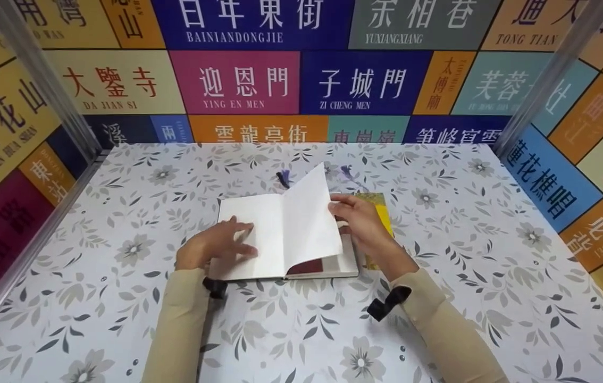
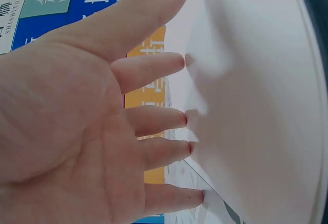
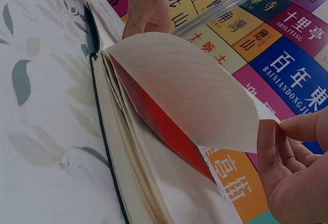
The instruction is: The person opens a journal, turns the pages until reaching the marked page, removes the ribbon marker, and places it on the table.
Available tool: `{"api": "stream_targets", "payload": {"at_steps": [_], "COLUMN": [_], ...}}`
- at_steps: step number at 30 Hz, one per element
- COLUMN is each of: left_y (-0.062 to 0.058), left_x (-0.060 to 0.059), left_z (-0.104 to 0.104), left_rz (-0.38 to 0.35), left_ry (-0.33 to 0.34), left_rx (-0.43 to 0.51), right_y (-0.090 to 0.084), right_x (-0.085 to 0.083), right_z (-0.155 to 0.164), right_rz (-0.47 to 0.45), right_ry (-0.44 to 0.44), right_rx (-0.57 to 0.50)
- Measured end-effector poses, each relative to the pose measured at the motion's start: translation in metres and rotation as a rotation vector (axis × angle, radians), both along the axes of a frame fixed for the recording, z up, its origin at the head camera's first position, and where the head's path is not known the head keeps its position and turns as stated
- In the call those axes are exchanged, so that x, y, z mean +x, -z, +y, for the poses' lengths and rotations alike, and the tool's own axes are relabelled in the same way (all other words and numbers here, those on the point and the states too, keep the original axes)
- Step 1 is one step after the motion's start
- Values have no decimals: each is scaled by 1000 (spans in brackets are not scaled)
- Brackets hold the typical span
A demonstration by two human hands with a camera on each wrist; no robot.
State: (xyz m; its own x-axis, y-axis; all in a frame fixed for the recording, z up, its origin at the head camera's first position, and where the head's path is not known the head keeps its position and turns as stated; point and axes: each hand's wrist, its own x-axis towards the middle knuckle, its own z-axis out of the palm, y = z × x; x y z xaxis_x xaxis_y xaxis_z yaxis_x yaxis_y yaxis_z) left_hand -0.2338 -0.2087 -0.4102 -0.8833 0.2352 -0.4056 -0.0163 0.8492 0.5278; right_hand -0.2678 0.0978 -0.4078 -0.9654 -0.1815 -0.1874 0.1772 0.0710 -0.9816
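Holding notebook (image 1: pixel 280 239) flat, my left hand (image 1: pixel 216 247) spread on its left page | right hand (image 1: pixel 357 223) pinching lifted page (image 1: pixel 309 213) at its right edge, spine running away from me.

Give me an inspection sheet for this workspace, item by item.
Surface: table under a grey floral cloth.
Job's things: open notebook lying flat, one page lifted; a red sheet shows under it.
Clutter: yellow booklet beneath the notebook; two purple tassels behind.
Grippers: left hand presses the left page flat; right hand pinches the lifted page's edge.
Cables: nothing seen.
Surroundings: walls of coloured place-name signs.
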Motion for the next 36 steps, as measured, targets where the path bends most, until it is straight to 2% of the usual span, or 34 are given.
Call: {"api": "stream_targets", "payload": {"at_steps": [5,10,13,16,19,22,24,26,28,31,36], "left_y": [0,1,1,-2,-5,-10,-14,-18,-21,-26,-28], "left_x": [-3,-5,-6,-5,-4,-3,-3,-3,-3,-2,-1], "left_z": [-3,-2,-4,-8,-15,-20,-21,-22,-22,-20,-11], "left_rz": [54,110,128,160,194,240,279,316,361,406,425], "left_ry": [21,59,72,81,50,-19,-85,-160,-218,-254,-223], "left_rx": [-18,-30,-17,-1,43,117,159,197,223,237,209], "right_y": [-7,-5,-1,2,5,7,9,11,12,15,20], "right_x": [0,1,3,8,14,22,26,30,32,33,32], "right_z": [-19,-36,-41,-44,-49,-55,-58,-59,-59,-58,-57], "right_rz": [37,73,110,185,311,475,550,581,569,547,527], "right_ry": [-25,-45,-111,-231,-365,-451,-472,-487,-507,-536,-577], "right_rx": [-17,-45,-61,-22,122,380,571,731,843,906,911]}}
